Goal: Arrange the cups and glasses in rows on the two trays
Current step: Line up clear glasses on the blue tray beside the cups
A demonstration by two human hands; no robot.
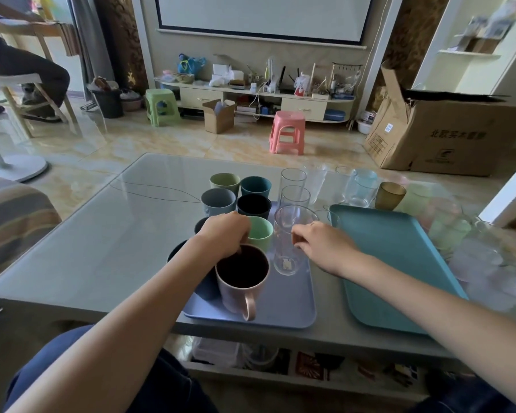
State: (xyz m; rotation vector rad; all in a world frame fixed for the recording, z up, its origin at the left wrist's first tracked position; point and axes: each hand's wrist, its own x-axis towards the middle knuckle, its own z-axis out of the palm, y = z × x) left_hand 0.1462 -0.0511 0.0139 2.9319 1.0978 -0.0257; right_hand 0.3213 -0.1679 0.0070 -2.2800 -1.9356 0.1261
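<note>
Pink mug [241, 281] under left grip [225, 232]

Both bare arms reach forward from the near edge, the left arm from the near left and the right arm from the near right, and they come close together in the middle. The left hand [225, 234] is palm down with its fingers curled and pointing down, the fingertips pinched on something below it. The right hand [322, 244] sits just to the right of the left one, also palm down, with its thumb and fingers bent round and closed on something at its left side.
</note>
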